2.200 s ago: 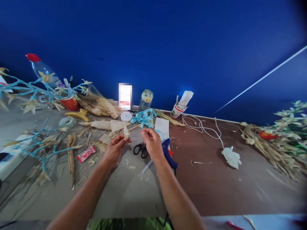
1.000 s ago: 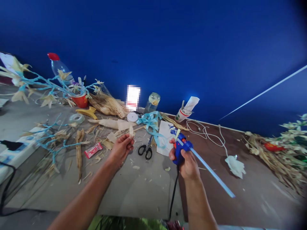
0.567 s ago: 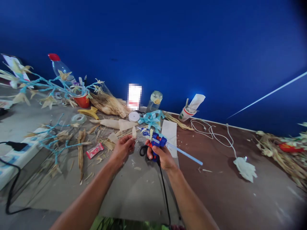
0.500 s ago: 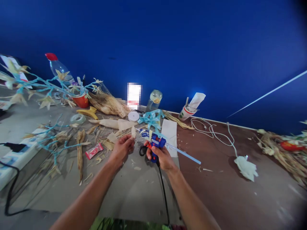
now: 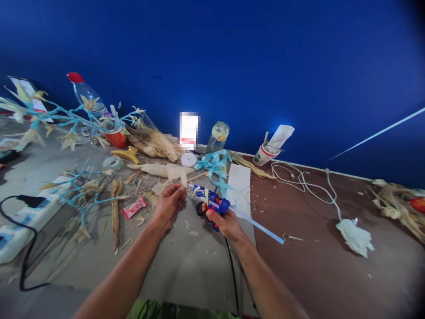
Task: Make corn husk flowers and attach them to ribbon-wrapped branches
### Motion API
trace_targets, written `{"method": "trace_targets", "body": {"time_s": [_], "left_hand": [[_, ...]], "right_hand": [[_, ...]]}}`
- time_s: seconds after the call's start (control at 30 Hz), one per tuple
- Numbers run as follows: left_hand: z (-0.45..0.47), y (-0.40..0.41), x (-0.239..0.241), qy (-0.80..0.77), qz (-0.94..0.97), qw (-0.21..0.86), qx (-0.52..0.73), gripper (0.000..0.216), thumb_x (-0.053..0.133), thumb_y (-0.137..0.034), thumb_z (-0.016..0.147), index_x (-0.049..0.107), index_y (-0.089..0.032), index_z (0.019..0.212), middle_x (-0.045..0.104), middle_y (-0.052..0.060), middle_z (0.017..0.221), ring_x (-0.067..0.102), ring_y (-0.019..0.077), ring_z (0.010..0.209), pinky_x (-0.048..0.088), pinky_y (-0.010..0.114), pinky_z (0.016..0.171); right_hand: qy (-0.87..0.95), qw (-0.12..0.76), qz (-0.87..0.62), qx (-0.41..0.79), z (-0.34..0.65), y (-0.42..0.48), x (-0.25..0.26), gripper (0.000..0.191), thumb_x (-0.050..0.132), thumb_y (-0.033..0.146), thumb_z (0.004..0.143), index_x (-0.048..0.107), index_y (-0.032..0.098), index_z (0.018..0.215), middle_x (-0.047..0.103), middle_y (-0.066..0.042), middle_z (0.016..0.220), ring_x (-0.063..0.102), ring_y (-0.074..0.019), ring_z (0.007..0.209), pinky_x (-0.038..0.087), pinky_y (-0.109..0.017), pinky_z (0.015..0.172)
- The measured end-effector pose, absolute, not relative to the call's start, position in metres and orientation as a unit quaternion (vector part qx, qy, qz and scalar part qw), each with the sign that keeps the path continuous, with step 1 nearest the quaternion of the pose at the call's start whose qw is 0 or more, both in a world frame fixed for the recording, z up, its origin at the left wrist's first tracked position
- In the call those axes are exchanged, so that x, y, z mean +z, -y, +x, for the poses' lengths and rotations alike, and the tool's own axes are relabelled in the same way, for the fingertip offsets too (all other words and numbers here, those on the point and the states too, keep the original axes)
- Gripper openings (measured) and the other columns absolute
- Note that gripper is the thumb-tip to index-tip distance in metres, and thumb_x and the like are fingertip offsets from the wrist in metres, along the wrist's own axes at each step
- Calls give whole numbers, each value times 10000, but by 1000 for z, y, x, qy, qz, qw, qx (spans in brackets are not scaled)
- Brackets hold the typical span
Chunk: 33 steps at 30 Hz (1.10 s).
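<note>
My right hand is wrapped round a blue hot glue gun, whose nozzle points left, close to my left fingertips. A long translucent glue stick juts out of its back, and a black cord runs down from its handle. Pinched between the fingers of my left hand is a small pale husk piece, held upright. Whether the nozzle touches it I cannot tell. Behind the hands lie a larger pale husk and a tangle of light-blue ribbon.
Blue-wrapped branches with husk flowers spread at left, near a power strip. A red cup, glass jar, white cup and white cable line the back. A candy wrapper and husk scraps lie at left.
The glue gun has turned so that its nozzle is now beside my left fingertips. The whole view has shifted a little, with table items appearing further right.
</note>
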State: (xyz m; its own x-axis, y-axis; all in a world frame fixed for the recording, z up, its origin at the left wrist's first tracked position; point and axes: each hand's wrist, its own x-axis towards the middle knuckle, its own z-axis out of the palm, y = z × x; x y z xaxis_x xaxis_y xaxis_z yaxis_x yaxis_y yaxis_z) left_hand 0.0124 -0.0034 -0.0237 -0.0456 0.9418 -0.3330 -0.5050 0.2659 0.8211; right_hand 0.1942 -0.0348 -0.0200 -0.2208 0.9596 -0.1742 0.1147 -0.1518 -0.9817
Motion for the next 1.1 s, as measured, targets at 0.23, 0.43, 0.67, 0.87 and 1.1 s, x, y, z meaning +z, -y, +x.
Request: {"method": "trace_targets", "body": {"time_s": [0.23, 0.43, 0.67, 0.87, 1.1], "left_hand": [[14, 4, -21, -459, 232, 655, 554, 264, 752, -308, 617, 577, -140, 723, 497, -57, 511, 351, 13, 390, 274, 136, 387], [14, 4, -21, -458, 224, 657, 555, 267, 760, -293, 602, 572, -132, 704, 499, -53, 505, 360, 18, 395, 273, 139, 389], [13, 4, -22, -465, 226, 652, 555, 264, 754, -299, 610, 576, -139, 720, 497, -56, 503, 362, 18, 388, 274, 139, 387], [14, 5, -21, -464, 238, 650, 553, 261, 759, -307, 605, 585, -132, 692, 500, -51, 507, 363, 16, 393, 277, 141, 392], [15, 5, -19, -464, 235, 652, 551, 273, 773, -315, 588, 599, -134, 694, 506, -48, 498, 377, 20, 395, 275, 138, 390]], "right_hand": [[578, 357, -506, 532, 194, 34, -18, 397, 585, 539, 733, 683, 197, 909, 706, -68, 919, 644, -224, 850, 508, -365, 772], [587, 357, -507, 520, 192, 34, -15, 390, 585, 523, 743, 688, 187, 912, 706, -76, 892, 649, -227, 826, 511, -378, 778], [604, 354, -520, 490, 192, 35, -24, 376, 574, 509, 759, 692, 189, 917, 704, -81, 898, 649, -234, 840, 510, -386, 792], [632, 344, -521, 458, 190, 34, -20, 331, 535, 475, 791, 682, 199, 898, 705, -59, 872, 650, -220, 809, 505, -366, 801], [663, 340, -516, 424, 191, 33, -18, 293, 501, 445, 811, 653, 205, 884, 694, -55, 866, 640, -214, 817, 496, -341, 789]]}}
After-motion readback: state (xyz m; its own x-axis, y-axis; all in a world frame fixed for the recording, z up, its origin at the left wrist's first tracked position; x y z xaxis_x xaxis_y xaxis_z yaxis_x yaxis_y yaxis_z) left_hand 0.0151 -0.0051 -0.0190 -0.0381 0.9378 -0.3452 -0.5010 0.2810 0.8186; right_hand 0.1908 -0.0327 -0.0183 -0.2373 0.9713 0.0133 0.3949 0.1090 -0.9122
